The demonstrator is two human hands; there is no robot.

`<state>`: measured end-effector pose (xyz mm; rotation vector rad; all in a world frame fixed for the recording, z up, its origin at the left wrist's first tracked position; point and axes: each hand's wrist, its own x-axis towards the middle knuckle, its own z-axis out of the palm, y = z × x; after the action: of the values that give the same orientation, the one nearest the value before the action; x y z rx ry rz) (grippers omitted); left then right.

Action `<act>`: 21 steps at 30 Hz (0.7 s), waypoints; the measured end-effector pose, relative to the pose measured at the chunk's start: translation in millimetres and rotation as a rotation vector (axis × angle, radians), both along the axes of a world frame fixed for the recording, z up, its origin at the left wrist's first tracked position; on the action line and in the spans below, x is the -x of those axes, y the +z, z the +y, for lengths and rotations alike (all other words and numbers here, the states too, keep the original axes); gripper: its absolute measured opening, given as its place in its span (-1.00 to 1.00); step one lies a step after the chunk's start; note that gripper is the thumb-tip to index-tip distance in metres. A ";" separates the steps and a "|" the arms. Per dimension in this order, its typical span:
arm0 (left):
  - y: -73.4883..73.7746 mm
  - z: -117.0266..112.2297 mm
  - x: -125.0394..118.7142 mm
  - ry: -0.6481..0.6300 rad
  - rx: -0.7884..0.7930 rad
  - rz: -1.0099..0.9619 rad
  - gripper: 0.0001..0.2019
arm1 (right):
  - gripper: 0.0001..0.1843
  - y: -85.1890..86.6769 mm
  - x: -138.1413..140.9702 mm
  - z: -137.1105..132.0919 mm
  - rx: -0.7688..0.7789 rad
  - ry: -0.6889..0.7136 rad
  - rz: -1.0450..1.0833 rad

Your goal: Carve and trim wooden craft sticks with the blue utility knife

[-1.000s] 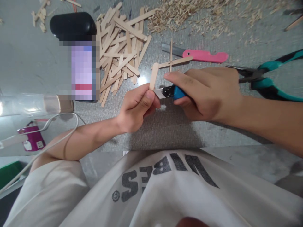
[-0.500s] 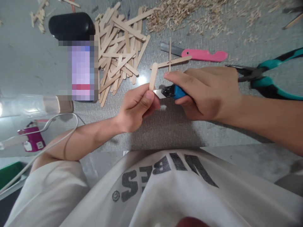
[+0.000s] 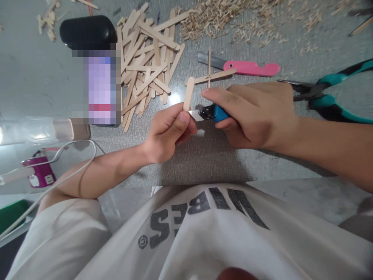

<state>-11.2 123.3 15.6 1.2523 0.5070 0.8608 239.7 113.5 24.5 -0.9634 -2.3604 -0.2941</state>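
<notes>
My left hand (image 3: 170, 130) pinches a wooden popsicle stick (image 3: 189, 93) between thumb and fingers, its rounded end pointing up and away from me. The stick's lower part is hidden by the fingers. Wrapped round the blue handle of a utility knife (image 3: 220, 113) is my right hand (image 3: 253, 114). The knife's blade points left and meets the stick's edge right beside my left thumb. Just beyond the right hand's fingertips lie two crossed popsicle sticks (image 3: 221, 74), joined near the middle.
A pile of popsicle sticks (image 3: 151, 58) lies beyond my left hand, with wood shavings (image 3: 215, 19) farther back. A pink folding knife (image 3: 252, 68) rests with its blade out. Teal-handled pliers (image 3: 323, 91) lie right. Left are a phone (image 3: 99, 89), a black case (image 3: 89, 32) and a white cable (image 3: 94, 149).
</notes>
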 end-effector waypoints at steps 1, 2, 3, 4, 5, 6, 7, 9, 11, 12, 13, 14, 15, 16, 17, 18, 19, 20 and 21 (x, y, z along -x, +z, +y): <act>0.0 -0.1 0.0 -0.002 -0.004 -0.013 -0.34 | -0.32 0.0 0.5 0.0 0.002 -0.006 -0.002; -0.3 -0.1 0.0 -0.005 -0.010 -0.029 -0.37 | -0.32 0.2 0.7 0.1 0.002 -0.013 0.001; -0.7 0.1 -0.1 -0.009 -0.017 -0.040 -0.39 | -0.32 0.4 0.6 0.2 0.001 -0.011 0.004; -1.4 0.5 -0.3 -0.015 -0.029 -0.052 -0.41 | -0.32 0.8 0.4 0.3 -0.006 -0.008 0.009; -2.1 0.9 -0.6 -0.021 -0.048 -0.072 -0.43 | -0.32 1.1 0.0 0.2 -0.016 0.001 0.015; -2.9 1.4 -0.9 -0.028 -0.068 -0.091 -0.44 | -0.32 1.5 -0.3 0.0 -0.024 0.012 0.018; -3.4 1.8 -1.2 -0.035 -0.090 -0.116 -0.46 | -0.33 1.6 -0.5 -0.7 -0.024 0.028 0.016; -3.1 2.1 -1.4 -0.064 -0.126 -0.160 -0.51 | -0.37 1.1 0.0 -3.0 -0.006 0.019 0.009; -0.8 1.5 -0.5 -0.110 -0.125 -0.159 -0.58 | -0.39 -0.7 1.2 -5.9 0.030 -0.032 0.013; 0.6 0.8 0.3 -0.130 -0.113 -0.145 -0.59 | -0.40 -1.9 1.7 -7.1 0.035 -0.055 0.026; 2.1 0.1 1.1 -0.143 -0.096 -0.132 -0.59 | -0.40 -3.2 2.0 -7.8 0.034 -0.060 0.043; 3.2 -0.6 1.9 -0.147 -0.074 -0.116 -0.58 | -0.39 -4.4 2.0 -7.9 0.034 -0.051 0.058; 3.8 -1.3 2.4 -0.142 -0.058 -0.110 -0.57 | -0.39 -5.5 1.8 -7.4 0.034 -0.025 0.067; 4.0 -1.9 2.8 -0.135 -0.047 -0.110 -0.56 | -0.39 -6.3 1.4 -6.5 0.032 -0.002 0.075; 3.8 -2.3 2.8 -0.125 -0.037 -0.111 -0.56 | -0.38 -7.0 0.9 -5.2 0.035 0.014 0.078; 3.3 -2.6 2.7 -0.114 -0.027 -0.113 -0.56 | -0.38 -7.5 0.4 -3.8 0.040 0.021 0.079; 2.8 -2.9 2.4 -0.102 -0.023 -0.128 -0.55 | -0.38 -8.0 0.0 -2.4 0.036 0.021 0.083; 2.4 -3.1 2.0 -0.094 -0.021 -0.148 -0.55 | -0.38 -8.4 -0.5 -1.0 0.022 0.024 0.095; 2.2 -3.4 1.6 -0.089 -0.017 -0.160 -0.55 | -0.38 -8.7 -0.9 0.1 0.004 0.033 0.112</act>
<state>-12.8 119.9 17.7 1.2007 0.3147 0.8829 240.7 113.6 15.8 -0.9177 -2.2733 -0.2165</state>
